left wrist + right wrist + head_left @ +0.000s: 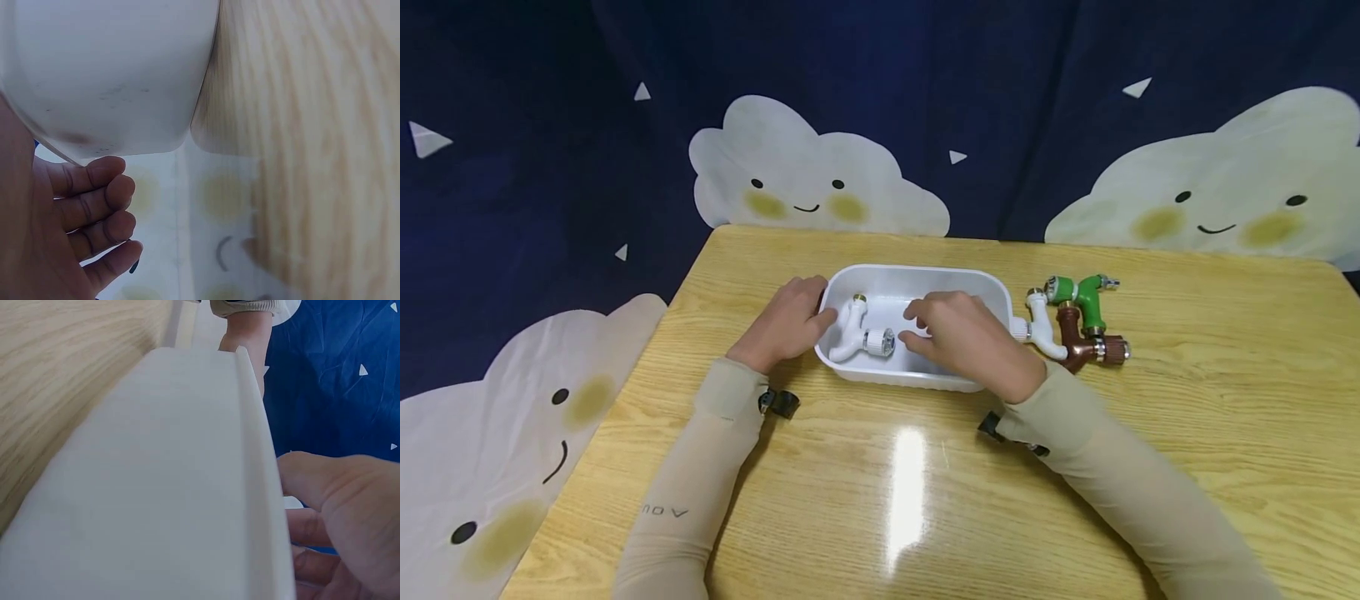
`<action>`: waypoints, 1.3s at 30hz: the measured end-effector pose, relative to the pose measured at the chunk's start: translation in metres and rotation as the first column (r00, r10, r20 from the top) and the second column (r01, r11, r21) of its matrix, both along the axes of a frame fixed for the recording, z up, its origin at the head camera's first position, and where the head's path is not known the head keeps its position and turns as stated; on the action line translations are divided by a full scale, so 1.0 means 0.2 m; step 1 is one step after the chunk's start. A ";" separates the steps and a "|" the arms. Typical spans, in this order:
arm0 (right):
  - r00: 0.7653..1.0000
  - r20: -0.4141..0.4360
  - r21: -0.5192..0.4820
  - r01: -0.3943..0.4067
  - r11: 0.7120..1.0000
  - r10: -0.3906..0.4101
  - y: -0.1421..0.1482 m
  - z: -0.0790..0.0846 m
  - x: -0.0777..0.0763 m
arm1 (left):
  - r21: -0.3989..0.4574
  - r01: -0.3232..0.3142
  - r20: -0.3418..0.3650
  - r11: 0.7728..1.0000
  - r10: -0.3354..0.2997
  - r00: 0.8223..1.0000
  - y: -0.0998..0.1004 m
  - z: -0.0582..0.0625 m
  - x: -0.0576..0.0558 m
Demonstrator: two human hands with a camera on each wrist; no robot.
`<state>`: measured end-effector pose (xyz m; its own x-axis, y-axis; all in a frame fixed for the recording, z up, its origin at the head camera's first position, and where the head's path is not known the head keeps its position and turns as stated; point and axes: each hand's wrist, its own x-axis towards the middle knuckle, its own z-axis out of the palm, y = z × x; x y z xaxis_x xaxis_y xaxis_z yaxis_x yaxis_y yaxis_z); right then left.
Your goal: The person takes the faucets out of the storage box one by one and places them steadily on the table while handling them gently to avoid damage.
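Note:
A white plastic basin (895,379) stands on the wooden table. Inside it, at the left, lies a white tap (853,333) with a ribbed knob. My left hand (790,321) grips the basin's left end, thumb over the rim; in the left wrist view its fingers (103,228) curl beside the outer wall. Over the right half of the basin hovers my right hand (966,337), its thumb and fingers bent loosely with a gap between them. Nothing shows in its grasp. The right wrist view has the basin wall (144,481) hiding part of those fingers.
Just right of the basin, a second white tap (1041,325), a brown tap (1078,346) and a green tap (1086,300) lie close together on the table (1225,400). A dark blue curtain (1000,100) with cloud faces hangs behind the table.

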<state>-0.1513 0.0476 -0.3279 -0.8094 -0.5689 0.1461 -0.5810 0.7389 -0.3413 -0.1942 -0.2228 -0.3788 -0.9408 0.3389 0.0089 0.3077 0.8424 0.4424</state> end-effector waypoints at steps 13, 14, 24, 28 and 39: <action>0.999 -0.001 -0.023 -0.033 0.999 0.033 -0.09 -0.02 0.02 | 0.000 -0.001 -0.013 1.000 0.001 1.000 0.00 0.00 0.00; 0.999 -0.003 -0.021 -0.037 0.999 0.037 -0.10 -0.02 0.02 | -0.002 0.001 -0.015 1.000 -0.001 1.000 0.00 0.00 0.00; 0.999 -0.004 -0.020 -0.044 0.999 0.044 -0.13 -0.06 0.00 | -0.010 -0.010 0.012 1.000 0.010 1.000 0.00 0.00 0.00; 0.999 0.018 -0.010 -0.030 1.000 0.030 -0.15 -0.07 0.00 | -0.006 -0.012 0.014 1.000 0.012 1.000 0.00 0.00 0.00; 0.999 0.032 -0.016 -0.003 1.000 0.004 -0.19 -0.11 -0.01 | -0.004 0.000 0.000 1.000 0.000 1.000 0.00 -0.01 0.00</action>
<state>-0.1535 0.0101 -0.3507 -0.8117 -0.5697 0.1290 -0.5722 0.7311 -0.3716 -0.1934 -0.2238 -0.3808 -0.9407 0.3391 0.0078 0.3079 0.8440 0.4391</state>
